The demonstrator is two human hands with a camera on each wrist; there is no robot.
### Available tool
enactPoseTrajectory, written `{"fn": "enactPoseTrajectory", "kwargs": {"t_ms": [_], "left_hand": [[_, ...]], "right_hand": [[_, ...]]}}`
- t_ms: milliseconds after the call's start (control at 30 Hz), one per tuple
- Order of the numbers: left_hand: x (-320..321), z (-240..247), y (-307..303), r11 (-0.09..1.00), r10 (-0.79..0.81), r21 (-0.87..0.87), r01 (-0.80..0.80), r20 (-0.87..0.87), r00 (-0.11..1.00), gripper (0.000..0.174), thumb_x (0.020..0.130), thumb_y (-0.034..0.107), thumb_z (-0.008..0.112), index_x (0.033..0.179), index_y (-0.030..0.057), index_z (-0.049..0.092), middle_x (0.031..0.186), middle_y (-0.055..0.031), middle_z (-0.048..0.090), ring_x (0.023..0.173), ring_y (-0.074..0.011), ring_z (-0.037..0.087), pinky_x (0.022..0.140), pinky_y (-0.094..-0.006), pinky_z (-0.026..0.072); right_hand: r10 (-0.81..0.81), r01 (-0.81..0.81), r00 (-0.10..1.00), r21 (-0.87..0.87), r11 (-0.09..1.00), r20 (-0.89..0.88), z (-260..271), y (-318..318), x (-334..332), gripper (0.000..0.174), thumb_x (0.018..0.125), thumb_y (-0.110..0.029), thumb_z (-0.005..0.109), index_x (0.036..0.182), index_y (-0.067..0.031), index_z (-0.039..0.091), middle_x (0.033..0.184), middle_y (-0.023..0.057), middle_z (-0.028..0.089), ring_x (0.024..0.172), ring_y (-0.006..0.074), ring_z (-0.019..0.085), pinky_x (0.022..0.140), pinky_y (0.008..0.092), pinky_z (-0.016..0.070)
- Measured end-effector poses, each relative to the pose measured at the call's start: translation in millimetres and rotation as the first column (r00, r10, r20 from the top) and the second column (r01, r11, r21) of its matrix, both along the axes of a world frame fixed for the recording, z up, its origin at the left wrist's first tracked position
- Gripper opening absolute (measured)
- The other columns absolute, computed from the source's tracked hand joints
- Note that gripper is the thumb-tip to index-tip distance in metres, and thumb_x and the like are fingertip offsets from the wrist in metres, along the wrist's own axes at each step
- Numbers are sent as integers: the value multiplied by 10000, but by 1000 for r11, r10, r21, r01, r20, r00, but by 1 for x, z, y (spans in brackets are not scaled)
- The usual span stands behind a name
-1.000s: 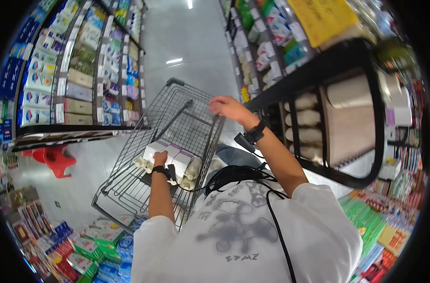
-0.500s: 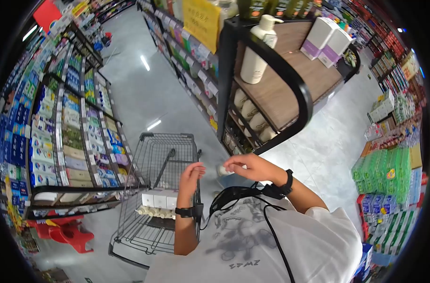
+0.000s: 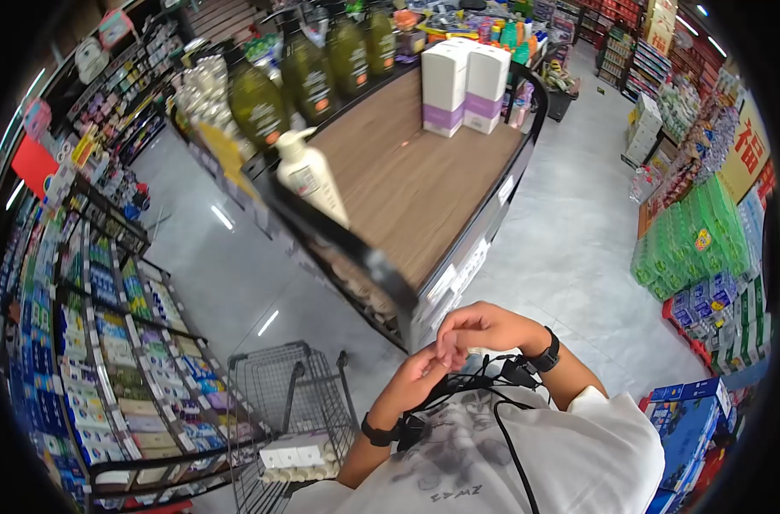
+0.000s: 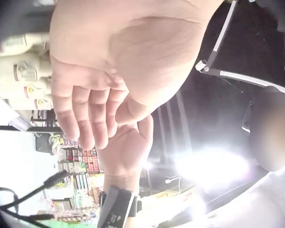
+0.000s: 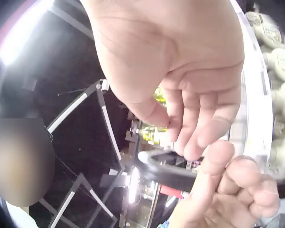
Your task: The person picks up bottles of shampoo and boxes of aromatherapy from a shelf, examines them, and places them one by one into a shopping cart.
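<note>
My left hand [image 3: 414,383] and right hand [image 3: 491,327] meet in front of the white shirt, their fingers overlapping in the head view. Neither hand holds anything. In the left wrist view the left palm [image 4: 128,52] shows with its fingers loosely bent. The right wrist view shows the right palm [image 5: 180,52] likewise, fingertips right by the left hand's fingers. Just beyond the hands stands a wooden display shelf [image 3: 390,188] with a black rail. On it are a cream pump bottle [image 3: 311,178] and white boxes with purple bands [image 3: 446,90].
A wire shopping cart [image 3: 283,364] at lower left carries white boxes [image 3: 296,450] above cream bottles [image 3: 300,473]. Dark green pump bottles [image 3: 309,73] line the shelf's back. A stocked rack [image 3: 125,360] stands left, green-wrapped packs [image 3: 694,236] right. Grey floor [image 3: 548,206] runs between.
My left hand has left the white boxes in the cart, and both hands have come together before the chest. The view has swung right, bringing the display shelf to the middle.
</note>
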State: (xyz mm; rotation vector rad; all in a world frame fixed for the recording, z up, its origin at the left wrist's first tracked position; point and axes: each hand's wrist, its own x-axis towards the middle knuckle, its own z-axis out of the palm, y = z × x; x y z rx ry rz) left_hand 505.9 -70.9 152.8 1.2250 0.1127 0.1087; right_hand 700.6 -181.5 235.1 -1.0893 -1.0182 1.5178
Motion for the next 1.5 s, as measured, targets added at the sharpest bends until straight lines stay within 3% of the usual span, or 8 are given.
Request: {"fn": "enactPoseTrajectory", "kwargs": {"t_ms": [233,367,567,800,967,1133,1333,1500], "left_hand": [[202,26,-23,981,156,108,-160,42,987,346,1052,163,501,1362,8,517,1230,-120,642,1097,-192,625,960,-347,506],[321,60,-6,935,351,39,-353,56,935,443,1037,152,509,1454,22,433,1337,-143,579,1196,-218,578,998,-355,494],[460,72,41,888,459,41,-457,-34,888,626,1032,200,542,1568,31,264,1569,-208,349,1417,-275,397,1126,-395,392],[566,47,101,685,617,363,-632,172,768,945,941,211,697,1590,-39,57,1603,-281,244,1465,-330,323,1181,-413,297],[578,48,102,635,631,396,-664,231,741,933,916,165,717,1584,-46,101,1561,-249,331,1431,-301,369,1155,-383,330],[557,56,95,616,588,473,-630,255,767,706,888,83,722,1488,-19,364,1440,-196,489,1338,-290,482,1105,-385,394],[513,58,52,465,651,483,-742,381,656,537,933,112,708,1403,-13,483,1269,-137,621,1212,-248,571,1027,-362,457],[414,125,9,301,605,525,-796,540,585,658,929,313,746,1418,-19,458,1424,-183,490,1283,-281,506,1072,-403,406]], "right_hand": [[-623,620,781,164,767,-41,-35,-16,202,203,1045,-183,529,1050,-19,650,975,71,709,858,136,661,758,290,542],[-735,710,677,287,643,-29,-33,10,330,221,1016,-145,536,1180,-14,606,1079,78,677,991,165,652,828,305,536],[-852,741,518,459,491,75,-47,82,453,536,912,-181,618,1390,11,468,1381,185,555,1270,301,555,1064,390,445],[-889,696,437,574,431,137,-61,132,497,782,859,-181,646,1539,9,309,1528,241,407,1439,338,381,1163,393,339],[-778,664,628,509,547,15,-55,140,508,755,864,-122,621,1539,15,312,1508,198,443,1422,306,409,1171,369,326],[-747,636,663,560,531,-45,-62,112,480,585,899,-2,568,1461,-19,407,1455,154,488,1395,245,437,1160,379,350],[-789,635,613,609,475,-24,-40,64,426,565,882,10,628,1415,-23,441,1408,146,472,1348,263,463,1143,402,375],[-744,395,662,798,456,97,34,-1,378,638,817,-83,763,1389,1,493,1461,174,438,1328,275,483,1104,424,409]]}}
